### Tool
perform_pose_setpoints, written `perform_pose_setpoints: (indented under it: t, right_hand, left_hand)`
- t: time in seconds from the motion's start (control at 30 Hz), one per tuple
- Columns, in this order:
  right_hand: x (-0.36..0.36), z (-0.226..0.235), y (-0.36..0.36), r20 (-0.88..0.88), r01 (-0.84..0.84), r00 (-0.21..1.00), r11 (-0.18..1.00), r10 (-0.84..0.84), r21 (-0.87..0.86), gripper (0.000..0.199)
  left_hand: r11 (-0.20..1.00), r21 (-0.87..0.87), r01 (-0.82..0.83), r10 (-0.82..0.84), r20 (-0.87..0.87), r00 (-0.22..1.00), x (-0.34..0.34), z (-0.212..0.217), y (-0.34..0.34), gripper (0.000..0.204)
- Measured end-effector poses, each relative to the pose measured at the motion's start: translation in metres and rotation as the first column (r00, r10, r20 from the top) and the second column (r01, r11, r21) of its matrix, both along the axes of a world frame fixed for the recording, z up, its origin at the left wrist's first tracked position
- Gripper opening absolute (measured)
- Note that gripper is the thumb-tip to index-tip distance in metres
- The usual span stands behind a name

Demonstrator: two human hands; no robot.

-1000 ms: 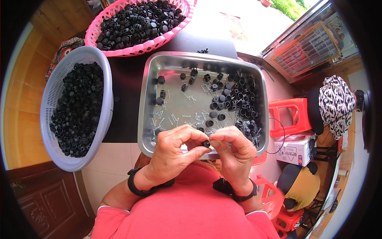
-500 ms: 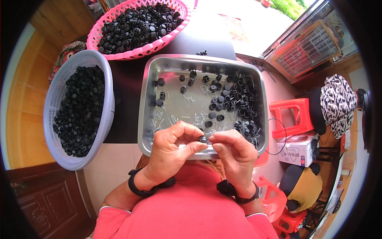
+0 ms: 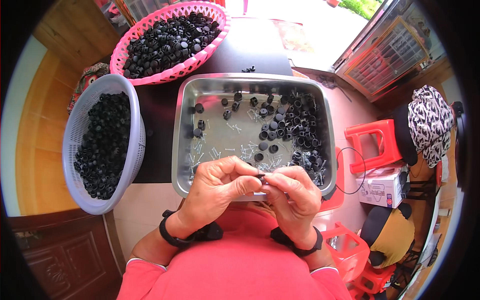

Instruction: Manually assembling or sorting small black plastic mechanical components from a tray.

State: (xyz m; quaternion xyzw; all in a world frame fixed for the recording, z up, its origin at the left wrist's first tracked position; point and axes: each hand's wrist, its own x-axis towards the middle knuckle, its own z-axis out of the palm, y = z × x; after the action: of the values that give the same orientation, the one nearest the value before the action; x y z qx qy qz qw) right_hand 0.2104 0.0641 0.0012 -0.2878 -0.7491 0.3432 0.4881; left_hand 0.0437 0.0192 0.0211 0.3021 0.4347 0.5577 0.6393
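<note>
Above the near rim of a metal tray (image 3: 176, 135), my left hand (image 3: 222, 182) pinches a small black plastic cap (image 3: 260, 175) between thumb and fingertips. The fingers of my right hand (image 3: 294, 195) are closed against the cap's right side; whatever they pinch is too small to make out. Inside the tray, black round caps (image 3: 263, 146) lie singly on the left and in a thick heap on the right. Thin silver screws or pins (image 3: 247, 151) are strewn among them, mostly near my hands.
A pink basket (image 3: 223, 31) full of black caps stands at the back left. A pale purple basket (image 3: 70, 150) of black parts is on the left. The tray overlaps a dark table (image 3: 155, 130). Red stools (image 3: 370, 142) and a white carton (image 3: 380, 189) are at the right.
My right fingertips have come closer to my left ones and now meet at the cap, which shows less. The view has shifted slightly; the tray and baskets look the same.
</note>
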Motion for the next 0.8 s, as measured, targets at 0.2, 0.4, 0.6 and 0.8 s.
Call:
perform_pose_setpoints:
  t: [0.2,0.4,0.6,0.8]
  right_hand:
    - [0.003,0.000,-0.001,-0.039,0.059,0.998,0.996,-0.056,0.060,0.030]
    - [0.009,-0.005,0.002,-0.072,0.085,0.995,0.977,-0.072,0.197,0.030]
    - [0.013,-0.003,0.002,-0.097,0.070,0.993,0.995,-0.063,0.066,0.030]
    - [0.013,-0.005,0.000,-0.173,0.069,0.982,0.995,-0.081,-0.078,0.029]
  left_hand:
    - [0.993,0.117,0.013,-0.010,-0.021,1.000,0.008,-0.004,0.004,0.012]
    - [0.995,0.078,0.055,-0.051,-0.058,0.997,0.013,-0.002,0.008,0.009]
    - [0.996,0.069,0.052,-0.043,-0.125,0.991,0.017,-0.003,0.012,0.015]
    - [0.997,0.003,0.082,-0.081,-0.121,0.989,0.019,0.001,0.016,0.009]
